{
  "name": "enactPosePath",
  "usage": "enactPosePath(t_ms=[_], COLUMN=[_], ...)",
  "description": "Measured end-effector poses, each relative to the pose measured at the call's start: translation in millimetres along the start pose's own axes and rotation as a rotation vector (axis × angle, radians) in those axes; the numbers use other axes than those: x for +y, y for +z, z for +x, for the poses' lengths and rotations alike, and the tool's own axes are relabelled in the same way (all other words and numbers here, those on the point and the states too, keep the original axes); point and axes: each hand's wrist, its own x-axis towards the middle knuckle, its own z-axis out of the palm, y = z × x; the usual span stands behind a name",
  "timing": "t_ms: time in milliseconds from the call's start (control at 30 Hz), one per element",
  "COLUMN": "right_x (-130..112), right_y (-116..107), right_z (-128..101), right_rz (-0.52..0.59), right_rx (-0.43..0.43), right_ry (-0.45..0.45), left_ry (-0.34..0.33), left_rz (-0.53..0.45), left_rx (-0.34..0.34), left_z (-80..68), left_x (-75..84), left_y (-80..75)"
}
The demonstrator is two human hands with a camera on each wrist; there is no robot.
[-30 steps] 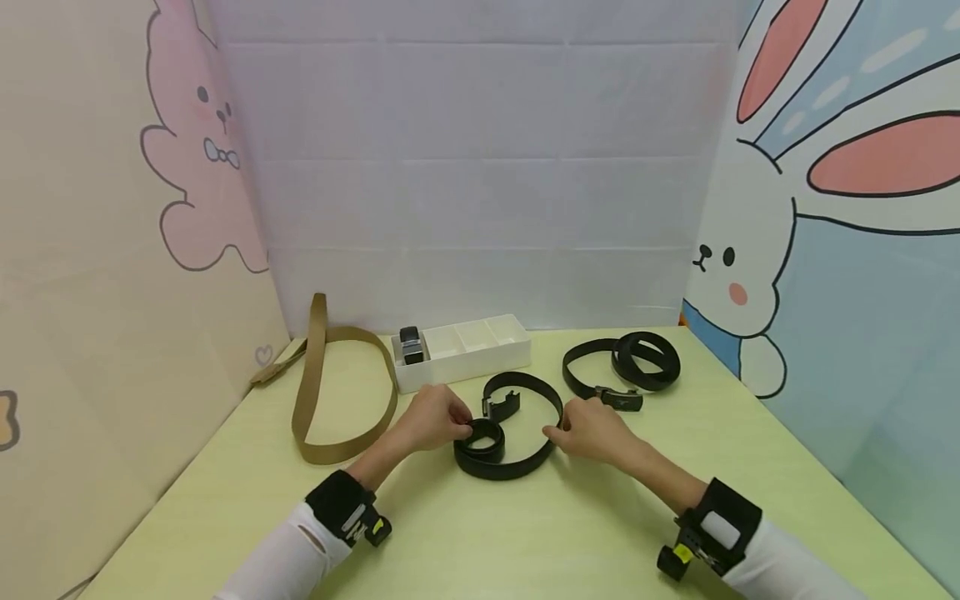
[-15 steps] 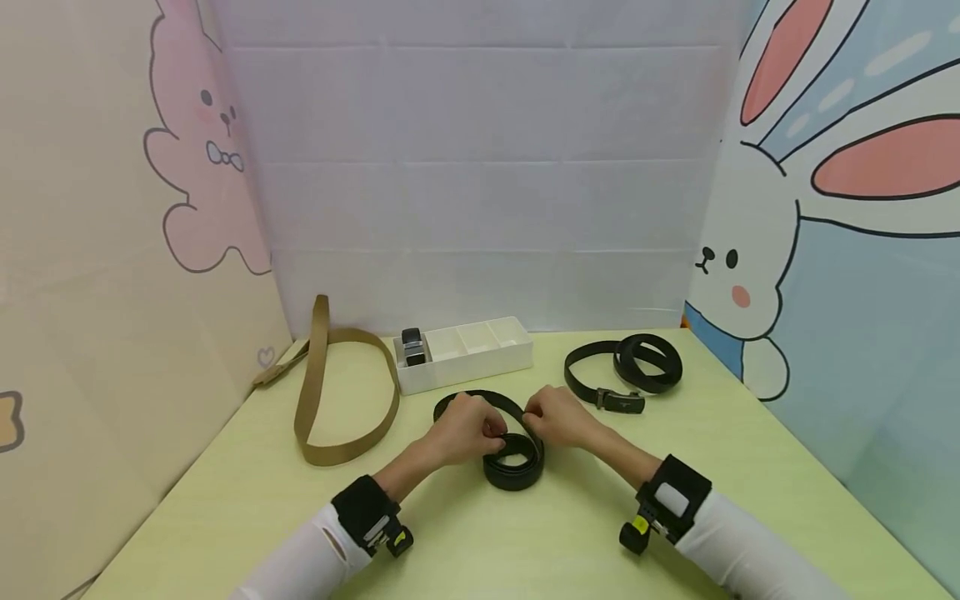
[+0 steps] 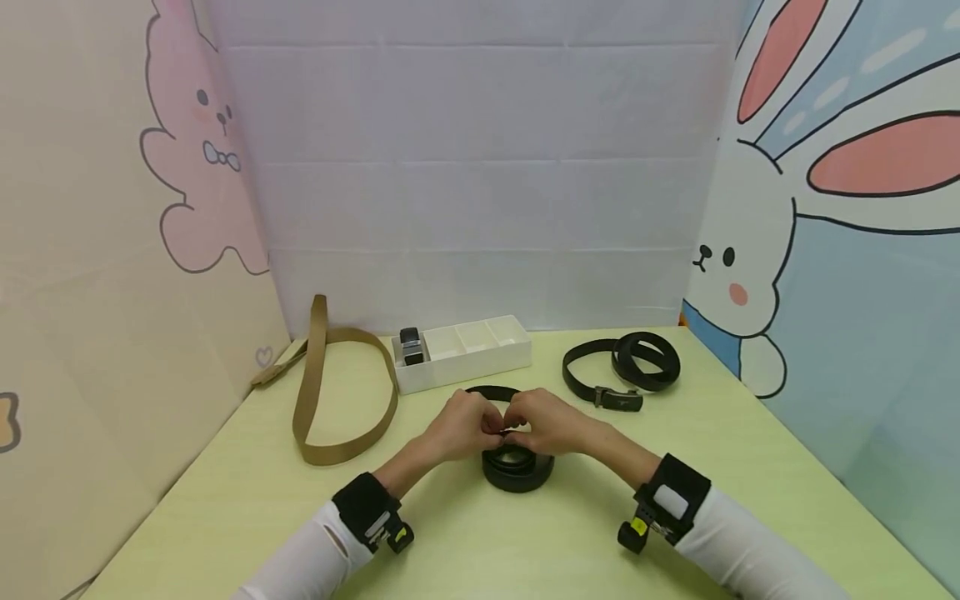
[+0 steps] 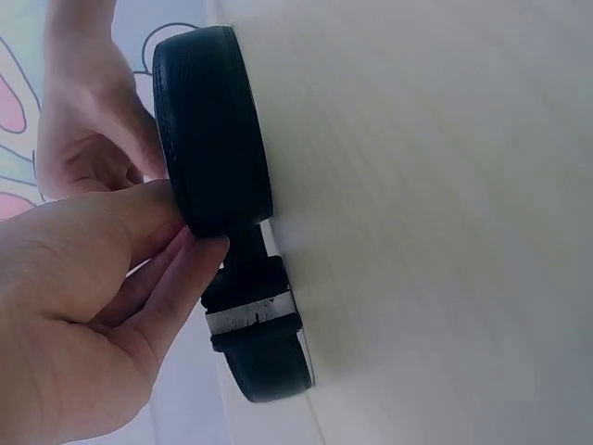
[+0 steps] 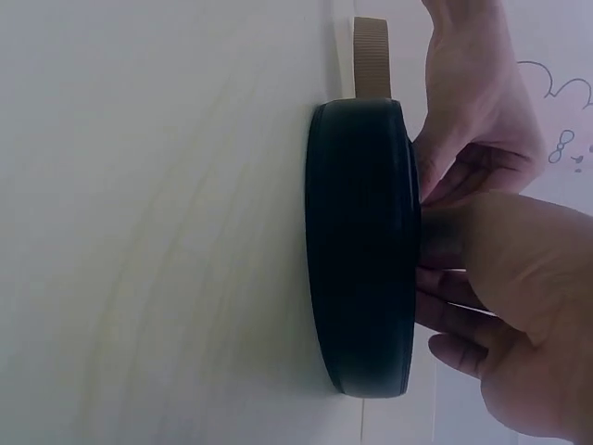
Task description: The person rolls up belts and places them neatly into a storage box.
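Black leather, wound into a tight coil, sits at the centre of the head view, low on the pale green counter [image 3: 225, 500]. This belt [image 3: 516, 468] lies flat on its edge, and both hands meet over its top. The left hand [image 3: 465, 427] comes in from the lower left and its fingers [image 4: 176, 278] curl onto the coil's upper rim, pinching it with the thumb; its grip is closed on the belt. In the left wrist view the belt's loose tail with a silver buckle [image 4: 252, 313] pokes out just beside the coil, lying on the counter. The right hand [image 3: 547, 423] comes in from the lower right and its fingers [image 5: 445, 311] also curl over the rim, so that grip too pinches the belt. The two hands touch each other above the coil.

Behind the hands, at mid frame, stands a white tray [image 3: 480, 365] with several compartments; the leftmost one holds a dark rolled thing [image 3: 410, 344]. Left of the tray a tan strap [image 3: 315, 392] lies in a long loop, one end resting up the wall. To the right of the tray, well apart from the hands, lies a second black belt [image 3: 622, 367], loosely looped with its buckle toward the front.
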Motion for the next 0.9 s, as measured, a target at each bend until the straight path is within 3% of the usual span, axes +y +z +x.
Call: enactPosePath(t_ms=[100, 300, 400, 567, 700, 900], right_x=[-3.0, -2.6, -2.5, -1.6, -1.8, -2.8], right_y=[1.7, 3.8, 2.6, 0.6, 1.1, 2.6], right_z=[3.2, 5.8, 7.0, 8.9, 9.4, 8.3], right_rz=[0.017, 0.062, 0.046, 0.021, 0.024, 0.014], right_rx=[-0.066, -0.074, -0.077, -0.09, -0.092, -0.08], right_ry=[0.036, 0.064, 0.06, 0.075, 0.079, 0.079], left_ry=[-0.015, -0.011, -0.009, -0.029, -0.093, -0.158], left_rz=[-0.012, -0.044, -0.053, 0.081, 0.169, 0.166], left_rx=[-0.011, -0.032, 0.003, 0.105, 0.073, 0.023], left_z=[-0.5, -2.4, -2.6, -0.3, 1.5, -1.1], left_x=[-0.9, -5.4, -6.5, -9.1, -10.4, -7.6], left_y=[0.4, -4.9, -11.6, -18.6, -18.1, -19.1])
